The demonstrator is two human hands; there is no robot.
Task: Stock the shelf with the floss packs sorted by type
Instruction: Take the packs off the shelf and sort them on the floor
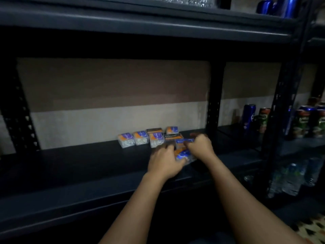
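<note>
Several small floss packs with orange and purple labels stand in a row on the dark shelf (73, 161), the leftmost pack (126, 140) near the back wall, another pack (172, 130) behind the row. A darker-topped pack (173, 137) sits at the row's right end. My left hand (165, 162) grips a clear floss pack (183, 154) lying in front of the row. My right hand (199, 145) curls round a blue-labelled pack (183, 141) just above it. The picture is dim and blurred.
Drink cans (263, 118) stand on the same level to the right, past a black upright post (213, 103). Water bottles (292, 178) fill the lower right shelf. Blue cans (284, 7) sit on the top shelf. The shelf's front lip runs below my forearms.
</note>
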